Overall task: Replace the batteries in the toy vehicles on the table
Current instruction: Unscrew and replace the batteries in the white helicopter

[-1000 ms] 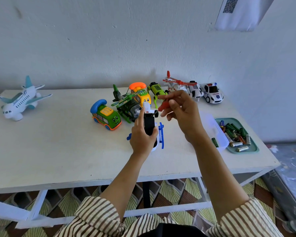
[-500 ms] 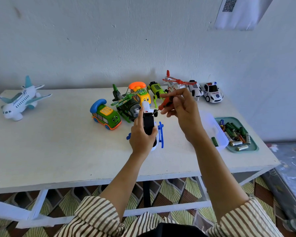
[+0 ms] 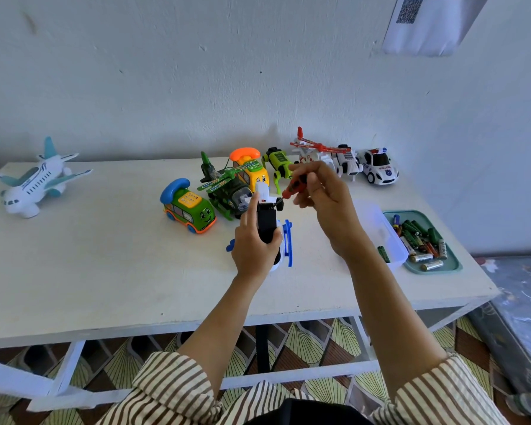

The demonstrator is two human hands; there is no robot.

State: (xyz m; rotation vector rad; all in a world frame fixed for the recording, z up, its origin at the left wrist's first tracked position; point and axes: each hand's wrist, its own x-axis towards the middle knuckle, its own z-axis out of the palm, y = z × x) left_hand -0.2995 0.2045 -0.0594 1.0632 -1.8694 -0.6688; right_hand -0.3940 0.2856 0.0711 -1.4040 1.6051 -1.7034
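My left hand (image 3: 253,245) grips a white and blue toy helicopter (image 3: 284,240), turned belly up over the middle of the white table (image 3: 105,271). Its black underside faces me, and my left forefinger lies along it. My right hand (image 3: 324,197) pinches a small red-handled screwdriver (image 3: 296,187). The tip points down at the far end of the black underside. Loose batteries (image 3: 420,237) lie in a teal tray (image 3: 448,268) at the right.
Behind the hands stand a green bus phone (image 3: 189,208), a green helicopter (image 3: 227,191), a yellow phone car (image 3: 252,170), a lime robot (image 3: 279,167), a red-white helicopter (image 3: 316,151) and a police car (image 3: 379,167). A white plane (image 3: 33,182) sits far left. A clear box (image 3: 380,234) adjoins the tray.
My right hand has turned the screwdriver a little, its fingers shifting up on the handle. My left hand and the toy helicopter stay where they were.
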